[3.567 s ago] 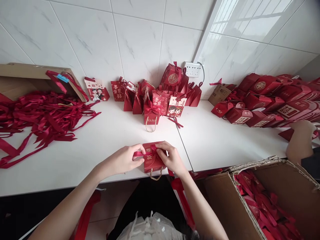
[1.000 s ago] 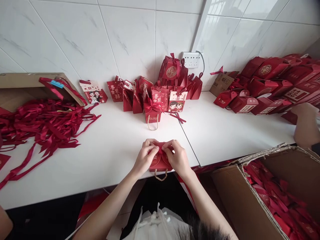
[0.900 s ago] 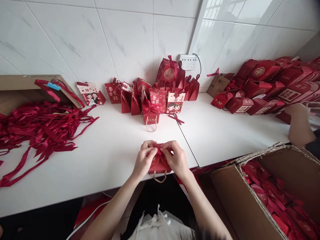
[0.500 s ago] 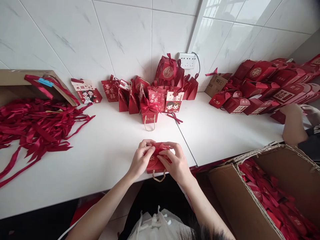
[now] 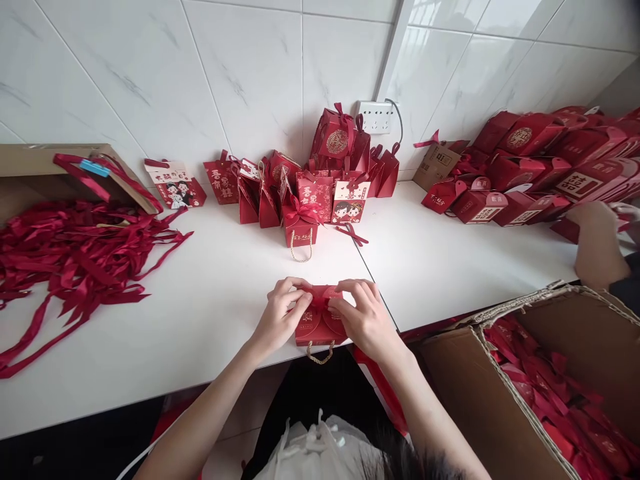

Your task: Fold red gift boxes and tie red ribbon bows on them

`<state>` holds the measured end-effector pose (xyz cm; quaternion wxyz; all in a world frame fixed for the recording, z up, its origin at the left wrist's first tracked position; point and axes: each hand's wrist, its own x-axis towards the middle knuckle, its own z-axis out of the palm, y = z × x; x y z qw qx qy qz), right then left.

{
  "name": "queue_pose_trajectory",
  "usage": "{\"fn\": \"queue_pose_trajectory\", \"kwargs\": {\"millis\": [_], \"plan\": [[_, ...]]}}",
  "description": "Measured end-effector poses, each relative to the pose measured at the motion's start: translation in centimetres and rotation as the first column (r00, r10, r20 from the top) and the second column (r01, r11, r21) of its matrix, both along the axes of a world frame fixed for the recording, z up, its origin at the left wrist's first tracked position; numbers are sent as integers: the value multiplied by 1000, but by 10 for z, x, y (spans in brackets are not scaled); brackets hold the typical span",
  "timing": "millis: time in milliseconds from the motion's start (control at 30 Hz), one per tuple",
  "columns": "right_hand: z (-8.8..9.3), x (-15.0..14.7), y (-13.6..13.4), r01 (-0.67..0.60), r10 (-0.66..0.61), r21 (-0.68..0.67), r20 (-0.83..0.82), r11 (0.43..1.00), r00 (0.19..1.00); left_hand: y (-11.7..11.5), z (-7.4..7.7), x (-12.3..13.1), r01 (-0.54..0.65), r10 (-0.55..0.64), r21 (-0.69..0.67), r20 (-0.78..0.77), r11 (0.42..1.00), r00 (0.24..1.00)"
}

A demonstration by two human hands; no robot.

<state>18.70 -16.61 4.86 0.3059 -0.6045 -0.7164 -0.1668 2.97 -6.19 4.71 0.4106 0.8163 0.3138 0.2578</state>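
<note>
A red gift box point(image 5: 320, 329) with a gold rope handle point(image 5: 321, 355) lies at the table's front edge, right before me. Across its top runs a red ribbon point(image 5: 320, 301). My left hand point(image 5: 286, 310) pinches the ribbon on the left side, thumb against fingertips. On the other side my right hand point(image 5: 364, 315) has its thumb and forefinger closed on the same ribbon. The ribbon's exact knot or loop is too small and partly covered by my fingers. Beyond my hands stands a finished-looking small red box point(image 5: 301, 233) with a bow on top.
Loose red ribbons point(image 5: 90, 257) spill from a cardboard box point(image 5: 55, 160) at left. Red boxes point(image 5: 540, 170) are piled at back right, where another person's hand point(image 5: 595, 230) reaches in. An open carton point(image 5: 460, 393) holding red boxes stands at my right, below the table edge.
My hands have drawn slightly apart, my right one moving rightward, and more of the box top shows between them. The other person's hand has shifted a little right in the view.
</note>
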Motion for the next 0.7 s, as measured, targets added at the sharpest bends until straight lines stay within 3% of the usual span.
{"fn": "queue_pose_trajectory", "kwargs": {"millis": [133,300,467,700], "plan": [[3,5,-8,37,-38,8,74,999,997,4,0,-5,-36,48,211,-49,977,998],[6,6,-18,103,-100,-31,94,994,991,-6,1,-11,-57,95,456,-60,888,994],[4,-4,-23,174,-194,-142,-138,974,971,-26,7,-12,-61,129,520,-95,852,987],[1,-22,-19,162,-327,-380,-424,911,845,-33,7,-11,-27,101,535,-108,845,989]]}}
